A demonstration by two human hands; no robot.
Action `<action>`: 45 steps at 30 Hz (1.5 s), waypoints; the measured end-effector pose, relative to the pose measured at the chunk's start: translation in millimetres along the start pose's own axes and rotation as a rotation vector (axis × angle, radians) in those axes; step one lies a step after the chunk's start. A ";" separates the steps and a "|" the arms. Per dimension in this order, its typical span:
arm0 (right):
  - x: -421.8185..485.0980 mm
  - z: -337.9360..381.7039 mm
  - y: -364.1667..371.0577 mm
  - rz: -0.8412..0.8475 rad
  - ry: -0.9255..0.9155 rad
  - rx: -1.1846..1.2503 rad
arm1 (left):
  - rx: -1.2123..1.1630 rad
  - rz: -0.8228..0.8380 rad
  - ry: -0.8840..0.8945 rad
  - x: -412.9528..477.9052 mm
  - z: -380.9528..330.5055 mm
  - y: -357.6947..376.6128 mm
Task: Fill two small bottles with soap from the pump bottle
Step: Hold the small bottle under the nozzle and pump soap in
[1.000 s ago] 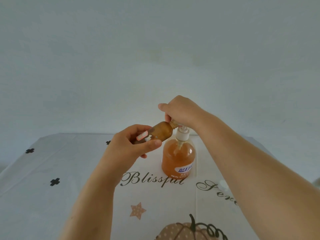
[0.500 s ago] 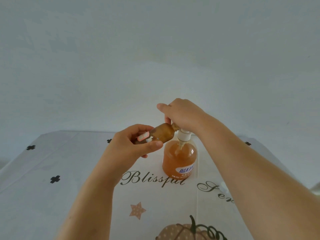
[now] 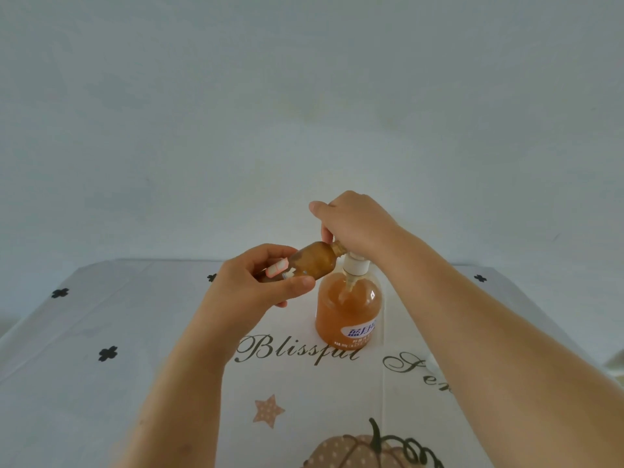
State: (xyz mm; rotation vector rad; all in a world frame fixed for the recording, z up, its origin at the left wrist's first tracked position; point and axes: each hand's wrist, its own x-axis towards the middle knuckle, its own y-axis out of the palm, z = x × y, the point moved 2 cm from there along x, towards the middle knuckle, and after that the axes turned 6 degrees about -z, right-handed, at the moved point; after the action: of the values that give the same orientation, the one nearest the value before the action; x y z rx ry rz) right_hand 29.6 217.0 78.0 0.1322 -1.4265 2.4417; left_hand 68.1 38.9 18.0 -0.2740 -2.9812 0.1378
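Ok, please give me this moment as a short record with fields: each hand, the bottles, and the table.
left hand: holds the small bottle, tilted, neck toward the pump
right hand: on top of the pump bottle, fingers curled over its head
small bottle content: brownish, level unclear
pump bottle: upright on the table, orange soap inside

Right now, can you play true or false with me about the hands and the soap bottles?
1. The left hand holds the small bottle tilted. True.
2. The right hand is on top of the pump bottle. True.
3. The pump bottle lies on its side. False: it stands upright on the table.
4. The pump bottle holds something blue. False: its soap is orange.
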 end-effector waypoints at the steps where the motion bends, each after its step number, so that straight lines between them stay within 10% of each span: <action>1: 0.4 0.0 -3.1 -0.018 0.014 0.021 | -0.007 -0.004 0.004 -0.2 -0.1 0.9; 45: 2.9 8.7 -5.1 0.112 -0.010 -0.062 | -0.049 -0.031 0.002 -0.7 -4.3 2.4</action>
State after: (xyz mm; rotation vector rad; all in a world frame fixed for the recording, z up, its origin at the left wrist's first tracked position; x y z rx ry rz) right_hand 27.8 212.5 87.3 0.0520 -1.5520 2.4847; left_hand 69.9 41.5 22.0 -0.2335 -2.9888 0.0613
